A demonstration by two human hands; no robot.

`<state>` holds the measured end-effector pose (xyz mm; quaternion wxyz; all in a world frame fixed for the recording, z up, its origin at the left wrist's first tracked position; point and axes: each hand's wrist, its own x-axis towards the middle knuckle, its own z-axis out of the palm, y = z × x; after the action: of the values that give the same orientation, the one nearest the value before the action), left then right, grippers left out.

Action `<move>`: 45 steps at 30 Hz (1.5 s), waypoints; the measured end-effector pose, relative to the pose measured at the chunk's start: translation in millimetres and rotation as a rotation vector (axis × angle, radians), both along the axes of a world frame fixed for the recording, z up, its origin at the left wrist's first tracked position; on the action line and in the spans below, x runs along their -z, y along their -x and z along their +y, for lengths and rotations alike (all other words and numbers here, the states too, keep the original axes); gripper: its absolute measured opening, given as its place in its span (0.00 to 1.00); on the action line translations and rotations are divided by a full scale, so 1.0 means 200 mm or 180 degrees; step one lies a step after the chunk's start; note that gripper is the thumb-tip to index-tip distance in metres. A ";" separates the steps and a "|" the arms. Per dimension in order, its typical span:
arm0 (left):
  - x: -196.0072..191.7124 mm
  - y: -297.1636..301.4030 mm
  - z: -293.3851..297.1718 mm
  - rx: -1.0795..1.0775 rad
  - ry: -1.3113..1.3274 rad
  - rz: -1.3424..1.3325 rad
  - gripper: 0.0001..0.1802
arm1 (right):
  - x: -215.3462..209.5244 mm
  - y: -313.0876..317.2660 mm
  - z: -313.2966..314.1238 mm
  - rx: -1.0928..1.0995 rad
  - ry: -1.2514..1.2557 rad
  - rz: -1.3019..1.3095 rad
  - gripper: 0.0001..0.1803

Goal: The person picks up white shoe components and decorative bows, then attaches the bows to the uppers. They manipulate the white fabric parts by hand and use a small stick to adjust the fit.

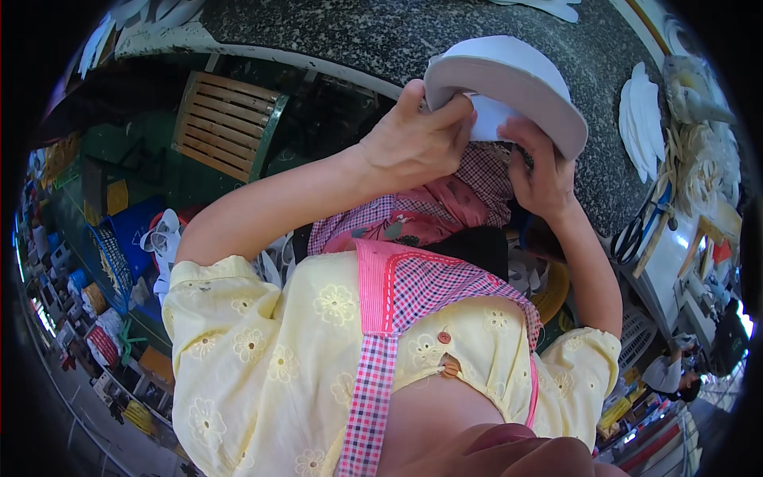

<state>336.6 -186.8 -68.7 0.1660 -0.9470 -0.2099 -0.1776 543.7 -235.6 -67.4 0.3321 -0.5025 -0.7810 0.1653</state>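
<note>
Both hands hold a white, cap-like piece (517, 67) with a broad, curved grey-white rim, raised just above the table's near edge. My left hand (421, 135) is closed at its left end, thumb up along the side and fingers curled in at the lower edge. My right hand (544, 171) grips it from below at the right, with some fingertips hidden behind the curved rim. Between the hands, the white inner side of the piece shows. The piece is tilted, its rounded top away from me.
A speckled dark stone tabletop (318, 32) lies beyond my hands. At right on it are stacked long white cut pieces (640, 119), black-handled scissors (632, 238) and a cluttered heap of strips (699, 171). A slatted wooden stool (226, 126) and a blue bin (135, 238) stand left.
</note>
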 end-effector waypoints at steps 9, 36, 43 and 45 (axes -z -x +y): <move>-0.07 -0.01 0.04 0.0237 0.0530 0.0321 0.14 | -0.05 0.06 0.04 -0.0388 -0.0252 -0.0637 0.18; -0.37 -0.39 0.20 0.0223 0.6029 -0.3677 0.27 | -0.26 -0.06 0.10 0.0620 0.0850 0.4160 0.16; -0.32 -0.43 0.19 0.0704 0.7432 -0.3893 0.31 | -0.19 -0.09 0.08 0.0277 0.0878 0.5120 0.19; -0.30 -0.45 0.20 0.0916 0.7500 -0.3857 0.31 | -0.18 -0.15 0.07 0.0009 0.0955 0.4845 0.19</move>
<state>427.4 -147.3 -9.6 -0.8858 -0.3097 -0.1761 -0.2974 573.3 -221.5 -31.9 0.7058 -0.2911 -0.3064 0.5685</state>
